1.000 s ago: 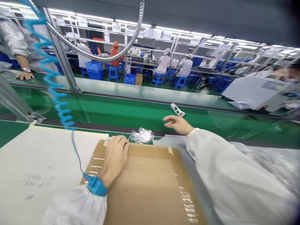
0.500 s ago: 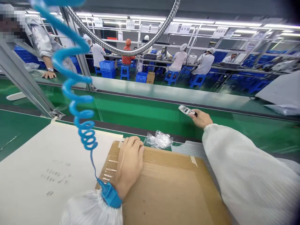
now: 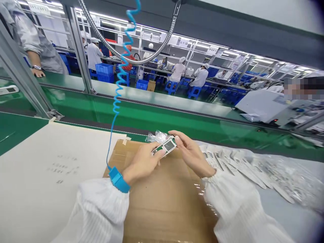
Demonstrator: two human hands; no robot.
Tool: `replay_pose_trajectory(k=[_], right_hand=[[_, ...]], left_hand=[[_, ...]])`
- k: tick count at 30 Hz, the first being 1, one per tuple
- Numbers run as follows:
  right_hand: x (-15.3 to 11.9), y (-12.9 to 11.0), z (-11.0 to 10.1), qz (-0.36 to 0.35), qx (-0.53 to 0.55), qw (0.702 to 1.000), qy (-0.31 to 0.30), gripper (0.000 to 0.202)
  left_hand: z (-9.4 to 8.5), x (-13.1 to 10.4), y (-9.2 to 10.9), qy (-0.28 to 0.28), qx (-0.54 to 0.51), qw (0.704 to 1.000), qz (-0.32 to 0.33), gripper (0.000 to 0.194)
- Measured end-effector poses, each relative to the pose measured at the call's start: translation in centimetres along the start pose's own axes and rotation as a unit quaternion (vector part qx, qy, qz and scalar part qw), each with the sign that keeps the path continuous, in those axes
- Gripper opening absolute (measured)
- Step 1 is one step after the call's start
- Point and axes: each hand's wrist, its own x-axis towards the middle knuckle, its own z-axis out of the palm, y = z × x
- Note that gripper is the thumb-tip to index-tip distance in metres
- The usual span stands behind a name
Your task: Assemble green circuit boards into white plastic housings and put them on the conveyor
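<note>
Both my hands hold a slim white handheld device [image 3: 169, 145] with a small grey screen and green circuit board showing. My left hand [image 3: 145, 160] grips its near left end, the thumb lying along its edge. At its far right end, my right hand [image 3: 191, 152] pinches it between thumb and fingers. The device is tilted, above a flat sheet of brown cardboard [image 3: 162, 195]. A blue wrist strap [image 3: 118, 180] with a coiled cord circles my left wrist. Just behind the device lies a crumpled clear plastic bag [image 3: 157, 136].
Several white device casings [image 3: 233, 162] and clear plastic bags [image 3: 286, 179] lie to the right. A white sheet with handwriting [image 3: 63, 155] covers the left side. Beyond runs a green conveyor belt [image 3: 141, 116]. The blue coiled cord [image 3: 118, 87] hangs in front. Co-workers sit and stand farther back.
My right hand has brought the device back from over the green belt to above the cardboard. My left hand has lifted off the cardboard and taken hold of the device. The view has shifted right.
</note>
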Motion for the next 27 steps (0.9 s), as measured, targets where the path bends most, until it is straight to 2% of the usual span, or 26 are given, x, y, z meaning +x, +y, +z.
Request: replay_pose_trajectory(k=[3,6,8,10,13,15,17,20,22,24,27], right_hand=[[-0.8,0.3,-0.1,-0.105,-0.131,0.984,0.064,0.026],[-0.9,0.1,-0.2,-0.229,-0.318,0.917,0.077,0.009],[-0.7,-0.2,0.0,-0.264,-0.391,0.877,0.091,0.005],[-0.4,-0.3,0.4,-0.271,-0.408,0.866,0.104,0.001],[0.0,-0.2,1.1,-0.264,-0.399,0.871,0.116,0.003],[0.3,0.0,1.6,-0.236,-0.379,0.886,0.126,0.005],[0.5,0.3,2.1,-0.173,-0.314,0.924,0.130,0.009],[0.6,0.7,2.8,-0.051,-0.155,0.978,0.132,0.015],[0.7,0.8,3.3,-0.002,-0.077,0.987,0.138,0.021],[0.7,0.7,3.9,0.018,-0.032,0.989,0.140,0.026],[1.0,0.5,4.8,0.047,0.043,0.988,0.140,0.035]], left_hand=[[0.3,0.1,-0.3,0.034,0.032,0.999,0.005,0.027],[0.4,0.3,-0.8,0.062,0.052,0.997,0.020,0.027],[0.2,0.3,-1.0,0.080,0.054,0.995,0.031,0.027],[0.0,0.3,-1.1,0.097,0.055,0.993,0.040,0.028],[-0.4,0.4,-1.2,0.108,0.043,0.992,0.040,0.026],[-0.6,0.6,-1.3,0.110,0.017,0.994,0.023,0.025],[-0.9,0.9,-1.4,0.109,-0.024,0.994,-0.006,0.025],[-1.1,1.3,-1.6,0.103,-0.086,0.990,-0.040,0.025],[-1.2,1.6,-1.8,0.103,-0.116,0.987,-0.047,0.025],[-1.2,1.6,-1.9,0.107,-0.131,0.984,-0.047,0.026],[-1.1,1.4,-1.9,0.115,-0.109,0.987,-0.036,0.025]])
